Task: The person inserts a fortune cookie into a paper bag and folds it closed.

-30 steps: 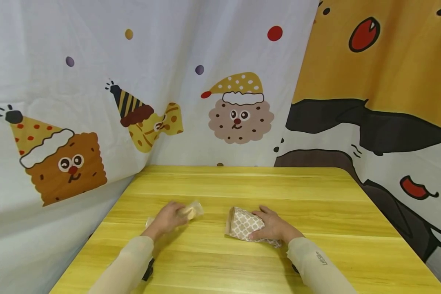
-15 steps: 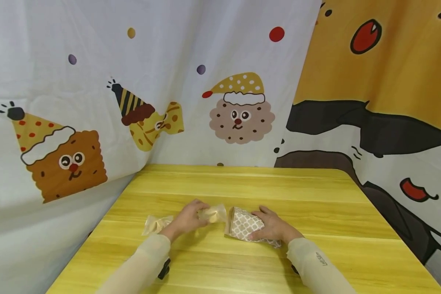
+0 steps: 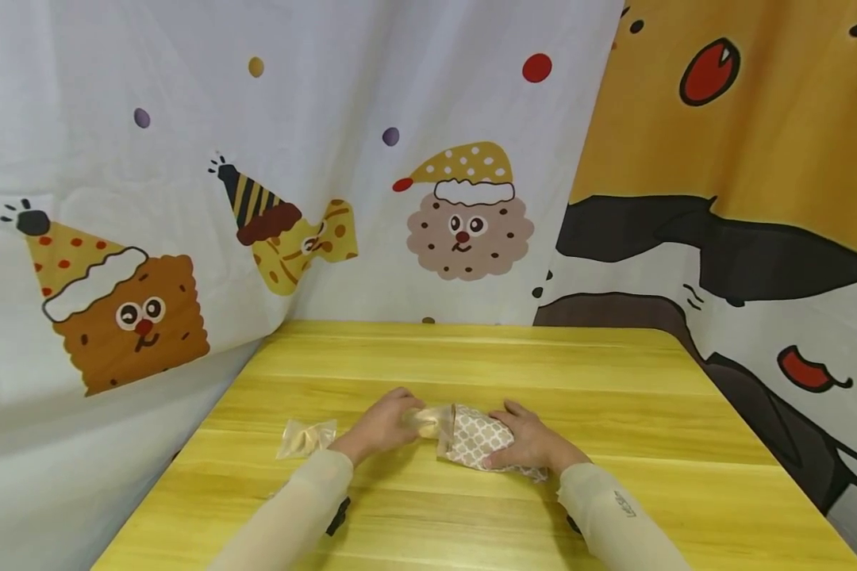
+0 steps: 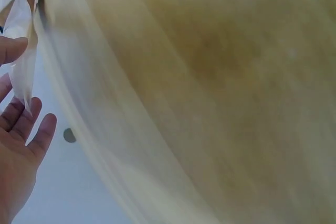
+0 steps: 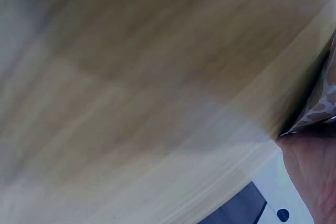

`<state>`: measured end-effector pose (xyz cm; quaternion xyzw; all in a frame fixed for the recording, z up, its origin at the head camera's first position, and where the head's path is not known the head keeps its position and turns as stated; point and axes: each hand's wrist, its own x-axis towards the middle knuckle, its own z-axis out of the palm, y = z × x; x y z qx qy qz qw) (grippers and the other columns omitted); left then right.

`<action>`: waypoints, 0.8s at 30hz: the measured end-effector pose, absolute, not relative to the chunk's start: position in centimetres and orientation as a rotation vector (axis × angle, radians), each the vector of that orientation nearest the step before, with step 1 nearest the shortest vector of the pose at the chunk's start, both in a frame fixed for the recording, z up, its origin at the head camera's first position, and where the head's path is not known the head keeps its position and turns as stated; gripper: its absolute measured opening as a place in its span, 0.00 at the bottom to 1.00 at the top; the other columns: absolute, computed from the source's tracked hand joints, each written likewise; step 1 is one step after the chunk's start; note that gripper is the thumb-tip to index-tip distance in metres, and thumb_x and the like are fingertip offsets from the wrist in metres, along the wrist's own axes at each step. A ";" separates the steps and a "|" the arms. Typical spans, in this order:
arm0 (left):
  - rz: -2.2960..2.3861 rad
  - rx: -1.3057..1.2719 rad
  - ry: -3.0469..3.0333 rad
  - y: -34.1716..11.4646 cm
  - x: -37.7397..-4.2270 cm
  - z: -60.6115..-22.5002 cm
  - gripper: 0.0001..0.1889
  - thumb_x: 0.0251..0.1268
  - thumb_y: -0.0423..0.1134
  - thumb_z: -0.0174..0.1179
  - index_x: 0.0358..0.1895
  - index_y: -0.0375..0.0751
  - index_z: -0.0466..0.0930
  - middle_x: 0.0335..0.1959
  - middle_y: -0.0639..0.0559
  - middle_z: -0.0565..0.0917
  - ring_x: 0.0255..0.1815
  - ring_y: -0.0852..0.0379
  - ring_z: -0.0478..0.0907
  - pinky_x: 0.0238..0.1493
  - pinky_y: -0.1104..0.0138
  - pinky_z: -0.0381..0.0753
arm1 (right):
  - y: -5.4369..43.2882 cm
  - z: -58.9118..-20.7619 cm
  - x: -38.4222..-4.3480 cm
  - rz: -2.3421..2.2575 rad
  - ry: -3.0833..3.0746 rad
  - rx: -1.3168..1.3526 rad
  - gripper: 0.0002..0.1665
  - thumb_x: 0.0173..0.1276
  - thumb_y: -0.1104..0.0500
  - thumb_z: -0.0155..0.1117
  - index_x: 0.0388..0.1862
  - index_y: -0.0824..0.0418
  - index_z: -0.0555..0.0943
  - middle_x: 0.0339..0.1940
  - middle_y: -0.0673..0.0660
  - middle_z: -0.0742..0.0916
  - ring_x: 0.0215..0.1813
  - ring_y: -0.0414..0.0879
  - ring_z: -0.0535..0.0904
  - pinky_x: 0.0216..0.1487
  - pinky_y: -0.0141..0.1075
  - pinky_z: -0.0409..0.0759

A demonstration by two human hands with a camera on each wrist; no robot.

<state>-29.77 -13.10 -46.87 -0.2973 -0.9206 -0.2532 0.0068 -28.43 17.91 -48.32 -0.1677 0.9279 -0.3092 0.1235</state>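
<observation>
Rightward goes the clear packet [image 3: 434, 424], now at the mouth of the patterned bag [image 3: 477, 436]. My left hand [image 3: 388, 423] pinches it; my right hand [image 3: 533, 441] grips the bag, maybe to keep it still.

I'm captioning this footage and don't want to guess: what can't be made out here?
Head: inner depth of the patterned bag, hidden by its side.
Head: contents of the held packet, blurred by its wrapper.
Left wrist: most of the held packet, cut off at upper left.
Right wrist: fingers of the right hand, cut off by the right edge.
</observation>
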 end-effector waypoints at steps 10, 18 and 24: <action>-0.735 -0.996 -2.931 -11.7 -29.8 -47.4 0.24 0.61 0.37 0.70 0.62 0.40 0.78 0.54 0.52 0.75 0.57 0.53 0.74 0.58 0.59 0.76 | 17.6 -48.6 -28.4 -0.894 2.710 -0.476 0.57 0.50 0.39 0.80 0.76 0.57 0.66 0.80 0.65 0.54 0.77 0.68 0.49 0.67 0.67 0.59; -0.906 -0.920 -2.915 -11.2 -29.2 -47.7 0.30 0.64 0.43 0.69 0.67 0.39 0.73 0.61 0.46 0.74 0.60 0.48 0.73 0.60 0.54 0.76 | 17.6 -48.5 -28.5 -0.894 2.705 -0.470 0.58 0.50 0.39 0.80 0.76 0.56 0.65 0.80 0.65 0.53 0.77 0.68 0.47 0.66 0.68 0.59; -1.307 -0.638 -2.889 -12.2 -28.3 -47.8 0.30 0.70 0.43 0.63 0.69 0.32 0.68 0.61 0.38 0.74 0.59 0.41 0.74 0.57 0.49 0.77 | 17.9 -48.3 -28.3 -0.876 2.712 -0.450 0.58 0.50 0.38 0.80 0.77 0.55 0.65 0.80 0.65 0.53 0.77 0.69 0.48 0.66 0.68 0.59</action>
